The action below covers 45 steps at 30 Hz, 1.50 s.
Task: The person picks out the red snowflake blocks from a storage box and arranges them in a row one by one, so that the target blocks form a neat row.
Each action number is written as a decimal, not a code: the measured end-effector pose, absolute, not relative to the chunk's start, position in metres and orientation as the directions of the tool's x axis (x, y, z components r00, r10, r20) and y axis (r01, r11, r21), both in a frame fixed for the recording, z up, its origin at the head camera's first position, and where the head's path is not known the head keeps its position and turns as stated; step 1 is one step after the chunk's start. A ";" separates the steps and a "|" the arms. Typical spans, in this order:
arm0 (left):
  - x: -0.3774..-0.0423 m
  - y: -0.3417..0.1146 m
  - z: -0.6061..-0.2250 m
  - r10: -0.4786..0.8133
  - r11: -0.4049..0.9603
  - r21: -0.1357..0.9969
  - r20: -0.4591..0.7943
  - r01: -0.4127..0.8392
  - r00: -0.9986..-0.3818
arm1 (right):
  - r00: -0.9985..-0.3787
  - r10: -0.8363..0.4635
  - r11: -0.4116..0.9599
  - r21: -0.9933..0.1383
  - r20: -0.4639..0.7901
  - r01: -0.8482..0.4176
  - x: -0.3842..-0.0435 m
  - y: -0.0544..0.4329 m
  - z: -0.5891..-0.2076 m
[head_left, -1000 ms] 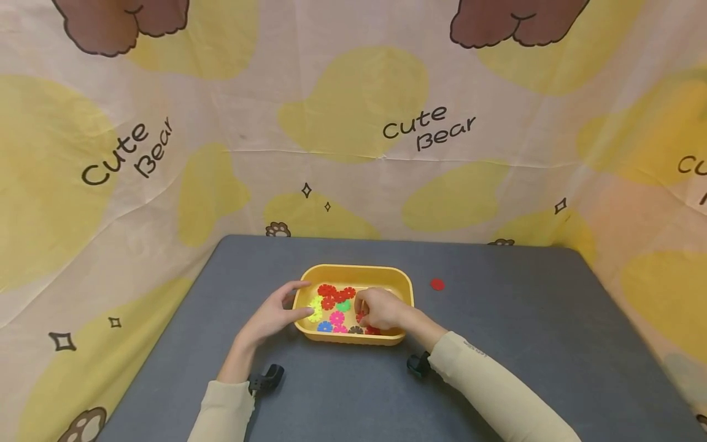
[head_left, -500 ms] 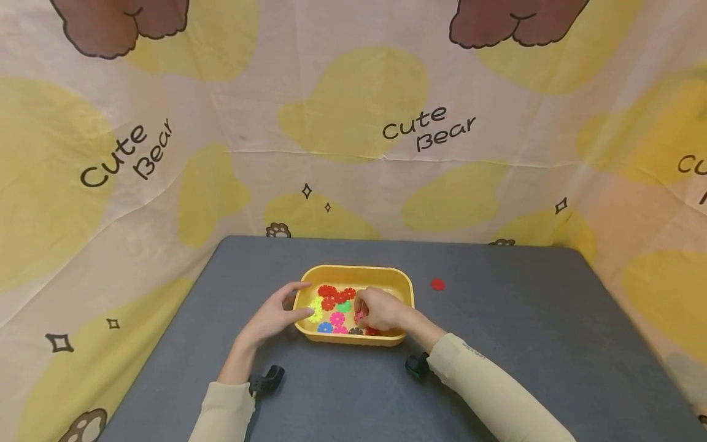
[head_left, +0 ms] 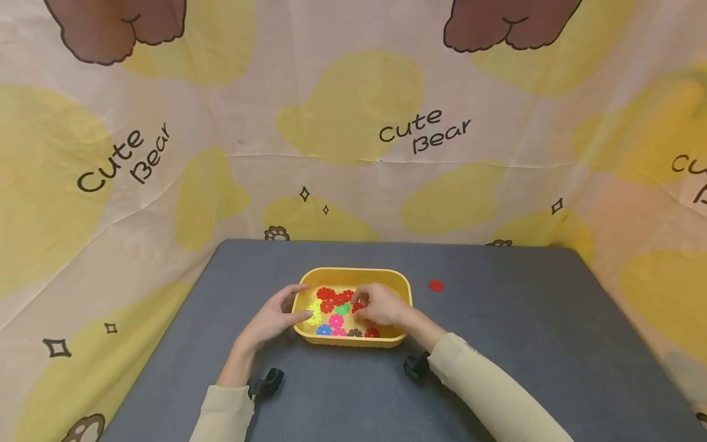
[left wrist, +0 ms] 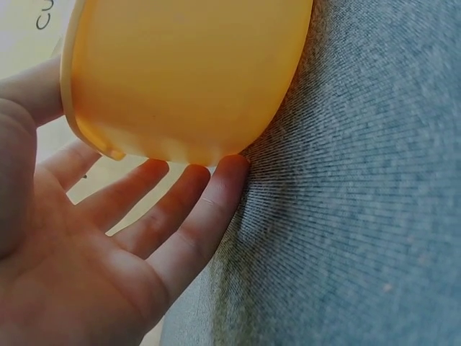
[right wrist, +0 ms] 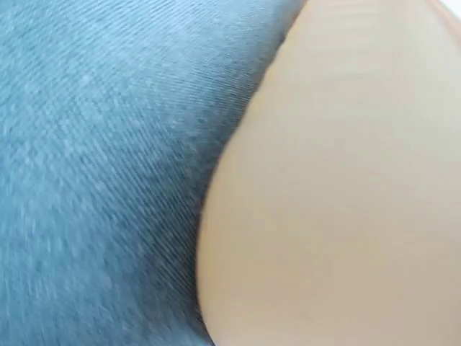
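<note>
A yellow plastic basket holds several small flower-shaped plastic discs. My left hand grips its left end, with the thumb at the rim; in the left wrist view, fingertips press the basket's outer wall. Inside the basket, my right hand pinches a red notched disc between thumb and fingers, partly covered by them. Left of it lie red discs, a green disc and yellow discs. Pink, blue and dark discs sit toward the front.
One round red piece lies on the grey table, right of the basket. Another red disc rests in the basket's front right part. A printed cloth hangs behind the table.
My right hand has risen slightly and shifted toward the back of the basket, with the red disc at its fingertips. The red disc at the front right shows more fully. My left hand stays put.
</note>
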<state>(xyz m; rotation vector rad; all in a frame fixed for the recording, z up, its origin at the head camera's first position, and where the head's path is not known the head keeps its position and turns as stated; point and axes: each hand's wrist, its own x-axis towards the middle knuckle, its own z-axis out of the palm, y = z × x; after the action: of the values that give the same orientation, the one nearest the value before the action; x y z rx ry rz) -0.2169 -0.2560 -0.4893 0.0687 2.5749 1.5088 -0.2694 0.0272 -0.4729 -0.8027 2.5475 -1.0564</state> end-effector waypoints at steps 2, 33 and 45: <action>-0.216 -0.257 -0.489 0.126 0.494 0.869 -0.109 -0.033 -0.986 | -0.810 -0.586 0.560 -0.731 -0.017 -0.390 -0.269 0.030 -0.468; -0.213 -0.258 -0.487 0.109 0.503 0.863 -0.115 -0.045 -0.987 | -0.902 -0.427 0.533 -0.790 0.058 -0.303 -0.283 0.185 -0.417; -0.212 -0.256 -0.486 0.122 0.488 0.871 -0.120 -0.046 -0.985 | -0.973 -0.232 0.544 -0.828 0.005 -0.135 -0.298 0.232 -0.457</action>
<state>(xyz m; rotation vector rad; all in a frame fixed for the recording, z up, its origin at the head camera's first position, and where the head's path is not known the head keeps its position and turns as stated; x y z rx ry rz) -0.2122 -0.2556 -0.4865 0.0661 2.5644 1.5088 -0.2983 0.2316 -0.4572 -0.3180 2.6670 -1.4165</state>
